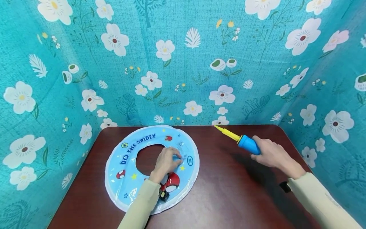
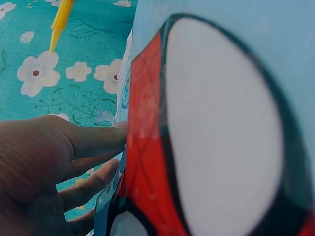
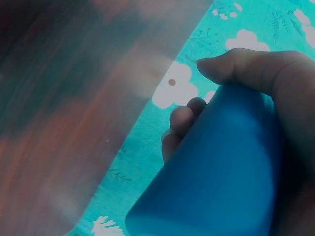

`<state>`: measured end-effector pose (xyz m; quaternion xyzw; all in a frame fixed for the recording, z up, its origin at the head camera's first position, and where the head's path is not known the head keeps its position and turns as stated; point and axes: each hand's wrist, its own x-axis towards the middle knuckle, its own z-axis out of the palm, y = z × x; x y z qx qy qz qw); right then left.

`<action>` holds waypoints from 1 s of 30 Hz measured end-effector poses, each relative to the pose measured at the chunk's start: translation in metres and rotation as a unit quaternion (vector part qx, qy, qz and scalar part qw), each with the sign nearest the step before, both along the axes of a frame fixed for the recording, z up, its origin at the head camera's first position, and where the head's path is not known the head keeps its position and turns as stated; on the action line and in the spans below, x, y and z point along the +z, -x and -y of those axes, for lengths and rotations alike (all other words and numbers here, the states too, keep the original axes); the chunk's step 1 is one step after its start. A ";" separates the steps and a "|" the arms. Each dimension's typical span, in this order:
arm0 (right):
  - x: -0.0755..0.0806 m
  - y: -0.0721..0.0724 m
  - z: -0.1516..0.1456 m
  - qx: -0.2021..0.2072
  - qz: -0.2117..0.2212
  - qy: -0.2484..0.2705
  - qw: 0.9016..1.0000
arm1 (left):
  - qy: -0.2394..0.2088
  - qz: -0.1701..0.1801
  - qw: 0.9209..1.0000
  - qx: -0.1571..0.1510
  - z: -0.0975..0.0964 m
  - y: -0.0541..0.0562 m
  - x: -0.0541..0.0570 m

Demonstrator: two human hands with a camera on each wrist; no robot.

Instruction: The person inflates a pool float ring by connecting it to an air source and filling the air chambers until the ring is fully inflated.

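A round light-blue swim ring [image 1: 114, 178] printed with "DO THE SPIDEY", stars and red masked heads lies on the table. My left hand [image 1: 167, 160] reaches over its hole, thumb and bent fingers pinching the film beside a small clear valve [image 1: 184, 156]. In the left wrist view, the thumb [image 2: 101, 140] meets the ring's surface next to a large red-and-white print [image 2: 221, 128]. My right hand [image 1: 268, 152] grips the blue barrel [image 3: 211, 172] of a hand pump [image 1: 248, 144]. Its yellow nozzle [image 1: 227, 132] points toward the back left, above the table.
The dark red-brown table [image 1: 228, 197] has rounded back corners. Teal flowered cloth [image 1: 183, 63] hangs behind it and along both sides. A black strap or device [image 1: 163, 194] sits at the left wrist, over the ring. The right arm casts a shadow on the tabletop.
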<state>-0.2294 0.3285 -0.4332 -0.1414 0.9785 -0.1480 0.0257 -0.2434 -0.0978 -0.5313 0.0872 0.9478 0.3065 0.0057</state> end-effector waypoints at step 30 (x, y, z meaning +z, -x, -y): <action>0.002 0.017 0.089 0.137 0.014 -0.110 0.984 | 0.018 -0.017 1.000 -0.017 -0.004 -0.001 0.000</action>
